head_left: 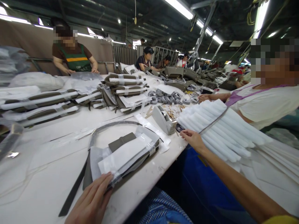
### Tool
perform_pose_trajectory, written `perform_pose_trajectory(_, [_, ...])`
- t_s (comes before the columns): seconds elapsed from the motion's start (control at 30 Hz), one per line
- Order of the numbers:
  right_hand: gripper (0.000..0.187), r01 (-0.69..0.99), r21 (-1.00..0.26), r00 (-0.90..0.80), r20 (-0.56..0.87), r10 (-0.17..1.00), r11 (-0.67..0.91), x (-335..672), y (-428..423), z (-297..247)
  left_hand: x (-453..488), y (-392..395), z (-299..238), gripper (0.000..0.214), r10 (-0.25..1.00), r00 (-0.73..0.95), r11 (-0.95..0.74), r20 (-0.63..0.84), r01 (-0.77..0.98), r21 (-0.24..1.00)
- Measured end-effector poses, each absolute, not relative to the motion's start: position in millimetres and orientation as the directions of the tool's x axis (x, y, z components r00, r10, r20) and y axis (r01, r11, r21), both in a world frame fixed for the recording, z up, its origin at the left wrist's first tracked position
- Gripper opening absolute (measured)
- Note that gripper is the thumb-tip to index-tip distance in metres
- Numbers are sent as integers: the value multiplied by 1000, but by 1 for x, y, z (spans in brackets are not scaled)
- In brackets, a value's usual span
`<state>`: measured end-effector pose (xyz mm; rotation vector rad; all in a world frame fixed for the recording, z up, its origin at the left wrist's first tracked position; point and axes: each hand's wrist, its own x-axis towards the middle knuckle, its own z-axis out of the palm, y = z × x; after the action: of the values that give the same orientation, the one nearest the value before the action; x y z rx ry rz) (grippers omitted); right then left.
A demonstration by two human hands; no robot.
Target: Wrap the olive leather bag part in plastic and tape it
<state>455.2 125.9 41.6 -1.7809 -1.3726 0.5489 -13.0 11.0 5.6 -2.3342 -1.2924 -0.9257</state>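
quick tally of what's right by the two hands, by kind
wrapped olive strap bundle under the left hand: 1
tape dispenser: 1
stack of white foam sheets at the right hand: 1
total: 3

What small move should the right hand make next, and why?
Probably close the right hand on the nearest white foam strip. Its fingers already reach the edge of that stack, open, while the left hand rests flat on the plastic-wrapped olive strap piece on the white worktable.
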Motion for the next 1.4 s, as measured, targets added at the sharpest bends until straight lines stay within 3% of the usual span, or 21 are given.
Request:
perform_pose_trajectory(0.13, [19,765,-642,132,239,962,55,459,101,61,-12,12,9,35,658,342,-528,671,845,88])
perform_pose_trajectory(0.2, [18,865,-443,-110,292,950,237,454,88,75,-11,11,10,36,689,317,-506,652,854,119])
perform_pose_trajectory(0.3, [21,810,-55,-543,308,781,584,432,73,96,-9,7,15,37,744,287,-479,603,859,182])
perform_pose_trajectory(0.4, [17,631,99,-759,288,585,770,393,64,111,-6,2,22,38,796,271,-464,542,848,257])
perform_pose_trajectory(0.5, [12,483,140,-860,261,438,865,342,61,116,-5,-2,30,39,834,253,-447,491,830,333])
perform_pose_trajectory(0.77, [31,202,198,-962,221,157,959,220,68,100,-8,-4,34,53,860,234,-441,453,787,431])
perform_pose_trajectory(1.03, [21,183,288,-981,115,156,940,181,81,90,-5,-5,22,76,847,202,-443,491,780,442])
perform_pose_trajectory(1.4, [14,185,377,-979,-13,205,908,161,78,95,6,3,8,58,808,116,-391,578,839,378])
